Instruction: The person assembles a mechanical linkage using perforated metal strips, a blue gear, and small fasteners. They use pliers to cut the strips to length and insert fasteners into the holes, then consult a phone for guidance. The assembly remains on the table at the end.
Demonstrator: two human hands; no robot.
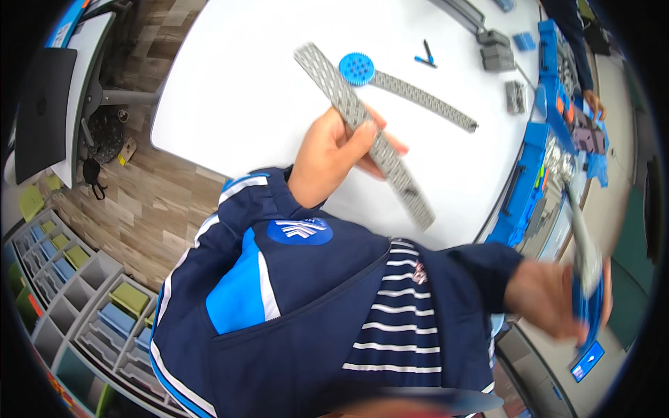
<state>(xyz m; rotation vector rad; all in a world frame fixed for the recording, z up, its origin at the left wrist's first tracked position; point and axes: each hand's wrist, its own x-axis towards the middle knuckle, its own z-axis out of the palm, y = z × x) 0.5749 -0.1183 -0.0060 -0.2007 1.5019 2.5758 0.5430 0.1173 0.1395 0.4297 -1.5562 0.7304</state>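
Now the left hand (333, 155) pinches a long grey holed beam (362, 125) mid-length; the blurry right hand (557, 296) grips a grey-and-blue piece (587, 272), probably joined next.

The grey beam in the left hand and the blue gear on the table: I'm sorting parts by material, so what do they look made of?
Grey beam: likely moulded plastic, matt, with a regular grid of holes. Blue gear: likely plastic too, uniform bright colour, fine teeth, round holes. Neither shows a metallic shine.
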